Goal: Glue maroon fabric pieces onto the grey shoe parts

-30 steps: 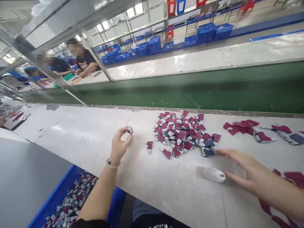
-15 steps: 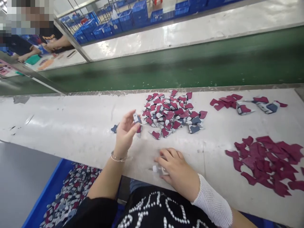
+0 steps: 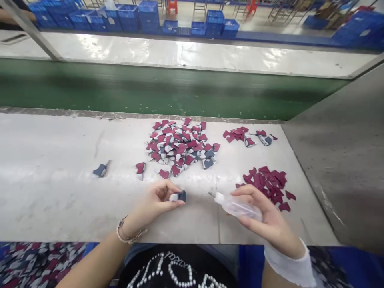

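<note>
A blue piece (image 3: 100, 171) is seen on the desk (image 3: 60, 200). A block (image 3: 180, 196) is pinched in the left hand's (image 3: 154, 200) grip, which is closed on it, in front of the heap (image 3: 181, 147). A bottle (image 3: 237, 208), cap (image 3: 219, 198) toward the block, is held in the right hand (image 3: 268, 220), grip curled around it, near maroon patches (image 3: 267, 182).

- Bottle (image 3: 240, 209): translucent plastic, smooth, faintly glossy.
- Held piece (image 3: 181, 196): matt; material cannot be determined.
- Maroon pieces (image 3: 267, 185): matt, cloth-like.
- Tabletop (image 3: 60, 200): smooth, soft sheen, smudged in places.
- Green strip (image 3: 180, 87): smooth, satin.
- Side panel (image 3: 336, 152): bare metal, dull sheen, marked.
- Post (image 3: 33, 32): metal, smooth.
- Crates (image 3: 148, 16): blue plastic.
- Cuff (image 3: 288, 265): white cloth, matt.
- Shirt (image 3: 162, 276): black cloth, matt; pearly beads.
</note>
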Available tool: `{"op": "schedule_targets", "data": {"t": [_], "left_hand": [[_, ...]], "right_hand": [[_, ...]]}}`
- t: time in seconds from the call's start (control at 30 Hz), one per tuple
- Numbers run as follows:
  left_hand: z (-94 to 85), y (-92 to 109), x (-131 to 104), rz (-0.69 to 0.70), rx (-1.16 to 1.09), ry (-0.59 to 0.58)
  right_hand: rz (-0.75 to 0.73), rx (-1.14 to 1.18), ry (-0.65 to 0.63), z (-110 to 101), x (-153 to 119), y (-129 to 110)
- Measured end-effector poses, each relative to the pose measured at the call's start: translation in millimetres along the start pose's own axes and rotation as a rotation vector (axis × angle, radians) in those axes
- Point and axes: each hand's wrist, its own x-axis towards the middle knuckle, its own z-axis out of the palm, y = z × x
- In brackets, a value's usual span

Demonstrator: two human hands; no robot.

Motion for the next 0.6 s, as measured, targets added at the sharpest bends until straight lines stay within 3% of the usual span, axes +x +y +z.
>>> {"op": "schedule_targets", "data": {"t": [0.17,0.3,0.43,0.5,0.6], "left_hand": [[24.4,0.9,9.1,-0.031,-0.119,-0.099],[23.9,7.0,9.5,-0.200,-0.253,-0.130],[24.2,9.7,6.0,-0.210,-0.331,-0.181],[27.5,12.2,3.7,-0.222,-0.352,-0.191],[31.6,19.4,0.7,-0.275,-0.307,-0.205]], "right_hand": [[-0.122,0.000,0.065,-29.1,-17.4,4.9],[-0.072,0.033,0.100,-18.6,-22.2,1.3],[-0.031,0.130,0.242,-8.5,-19.6,-9.7],[-0.042,0.184,0.179,-9.7,-13.5,-12.3],[-0.167,0.260,-0.037,-11.8,-1.3,-9.3]]}}
